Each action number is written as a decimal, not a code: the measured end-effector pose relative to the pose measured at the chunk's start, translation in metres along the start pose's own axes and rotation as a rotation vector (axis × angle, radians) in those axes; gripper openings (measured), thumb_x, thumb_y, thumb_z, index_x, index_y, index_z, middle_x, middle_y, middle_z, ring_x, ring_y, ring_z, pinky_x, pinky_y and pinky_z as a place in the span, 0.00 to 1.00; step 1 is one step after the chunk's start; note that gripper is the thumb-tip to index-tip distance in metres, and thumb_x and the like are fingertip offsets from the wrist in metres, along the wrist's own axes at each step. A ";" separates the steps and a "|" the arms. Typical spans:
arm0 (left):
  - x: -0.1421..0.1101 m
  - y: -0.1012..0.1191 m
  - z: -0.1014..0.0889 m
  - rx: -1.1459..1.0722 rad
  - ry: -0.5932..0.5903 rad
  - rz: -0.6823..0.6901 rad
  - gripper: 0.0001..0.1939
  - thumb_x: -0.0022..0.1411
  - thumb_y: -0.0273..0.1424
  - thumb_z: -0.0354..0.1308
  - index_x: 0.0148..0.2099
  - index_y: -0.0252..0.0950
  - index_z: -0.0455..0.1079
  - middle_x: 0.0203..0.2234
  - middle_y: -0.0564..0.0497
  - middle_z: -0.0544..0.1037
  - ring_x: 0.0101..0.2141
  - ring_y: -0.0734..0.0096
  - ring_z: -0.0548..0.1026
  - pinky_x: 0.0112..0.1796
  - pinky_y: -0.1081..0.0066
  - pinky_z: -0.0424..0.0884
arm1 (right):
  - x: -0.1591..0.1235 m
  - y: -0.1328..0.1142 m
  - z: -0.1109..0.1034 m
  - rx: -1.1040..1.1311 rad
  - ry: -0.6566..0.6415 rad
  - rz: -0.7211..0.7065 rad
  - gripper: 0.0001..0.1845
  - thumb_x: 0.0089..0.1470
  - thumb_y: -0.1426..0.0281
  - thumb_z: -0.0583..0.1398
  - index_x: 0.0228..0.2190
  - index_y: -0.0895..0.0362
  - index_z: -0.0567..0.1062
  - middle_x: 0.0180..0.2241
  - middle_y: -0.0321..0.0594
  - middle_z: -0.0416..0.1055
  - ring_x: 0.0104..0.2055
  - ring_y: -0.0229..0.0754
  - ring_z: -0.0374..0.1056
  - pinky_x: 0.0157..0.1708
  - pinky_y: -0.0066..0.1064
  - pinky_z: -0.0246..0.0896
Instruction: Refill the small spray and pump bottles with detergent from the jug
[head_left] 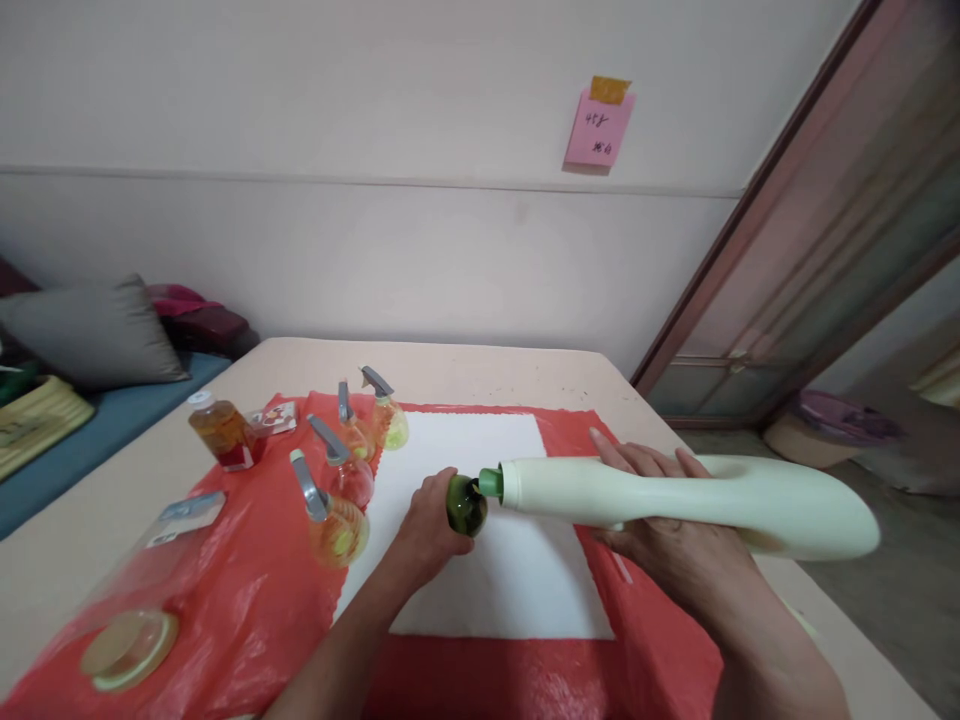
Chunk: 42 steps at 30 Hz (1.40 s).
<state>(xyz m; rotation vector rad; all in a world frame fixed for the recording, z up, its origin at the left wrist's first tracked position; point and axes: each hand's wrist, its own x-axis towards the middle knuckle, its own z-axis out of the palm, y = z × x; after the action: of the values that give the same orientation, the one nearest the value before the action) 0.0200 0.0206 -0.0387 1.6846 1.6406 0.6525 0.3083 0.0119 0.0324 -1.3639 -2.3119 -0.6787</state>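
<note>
My left hand point(433, 517) is wrapped round a small dark green bottle point(466, 505), whose dark mouth faces right. My right hand point(667, 530) grips a large pale green bottle with a handle point(694, 500), tipped onto its side. Its green spout point(490, 483) is right at the small bottle's mouth; whether liquid is flowing I cannot tell. Both bottles are above a white sheet point(495, 590) on red plastic. Left of my left hand stand several clear spray bottles with grey heads, among them one with yellowish liquid point(340, 535) and one with pink liquid point(352, 482).
A bottle of amber liquid point(223, 430) with a white cap stands at the left on the red plastic sheet point(255, 575). Nearer me are a flat packet point(184, 520) and a round lidded container point(129, 648). The table's far edge meets a white wall point(420, 270).
</note>
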 end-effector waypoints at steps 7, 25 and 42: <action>-0.002 -0.002 0.001 -0.057 -0.008 0.004 0.42 0.39 0.26 0.65 0.59 0.41 0.59 0.51 0.45 0.68 0.51 0.52 0.68 0.48 0.62 0.66 | 0.001 -0.001 -0.001 -0.023 -0.003 -0.008 0.39 0.56 0.66 0.61 0.66 0.56 0.55 0.51 0.49 0.71 0.54 0.54 0.67 0.62 0.56 0.49; -0.005 0.002 -0.002 -0.063 -0.022 0.013 0.32 0.40 0.27 0.65 0.50 0.41 0.62 0.45 0.48 0.71 0.44 0.59 0.71 0.37 0.69 0.66 | 0.002 -0.002 -0.002 -0.006 -0.021 -0.013 0.41 0.56 0.64 0.62 0.66 0.55 0.54 0.50 0.49 0.71 0.53 0.55 0.66 0.62 0.56 0.48; -0.004 -0.002 -0.001 -0.061 -0.037 -0.011 0.41 0.40 0.27 0.66 0.59 0.42 0.59 0.50 0.46 0.69 0.49 0.56 0.69 0.44 0.66 0.67 | 0.002 -0.002 -0.003 -0.034 -0.010 -0.035 0.41 0.57 0.63 0.62 0.66 0.56 0.53 0.49 0.49 0.71 0.52 0.55 0.67 0.61 0.57 0.50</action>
<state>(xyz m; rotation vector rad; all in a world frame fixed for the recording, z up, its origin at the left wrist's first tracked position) 0.0181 0.0165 -0.0393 1.6334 1.5881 0.6556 0.3064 0.0106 0.0359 -1.3474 -2.3476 -0.7261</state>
